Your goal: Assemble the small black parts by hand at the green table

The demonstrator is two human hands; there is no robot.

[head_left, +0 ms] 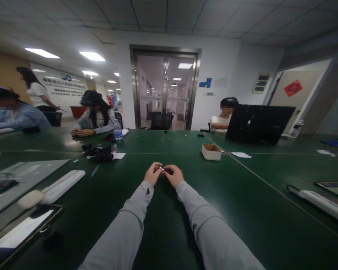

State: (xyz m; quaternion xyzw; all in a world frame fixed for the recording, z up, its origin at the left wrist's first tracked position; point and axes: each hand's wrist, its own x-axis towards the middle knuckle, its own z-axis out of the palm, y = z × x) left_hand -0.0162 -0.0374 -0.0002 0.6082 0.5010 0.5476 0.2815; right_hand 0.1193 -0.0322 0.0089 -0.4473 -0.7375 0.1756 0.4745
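My left hand [152, 173] and my right hand [175, 175] meet above the green table [169, 210], fingertips almost touching. Pinched between them is a small dark object with a shiny metal end [162, 169]. The bright end lies at the left fingertips, while the dark part reaches into the right fingers. Its exact kind is too small to make out. Both hands are closed, and grey sleeves cover the arms. To the right, beyond the right hand, stands an open cardboard box [211, 153].
At left lie black gear [98, 153], a white power strip [64, 183] and a phone-like device [22, 236]. A water bottle [117, 130] stands farther back. A black monitor [259, 123] and another white strip [323, 204] are at right. Several people are around the table.
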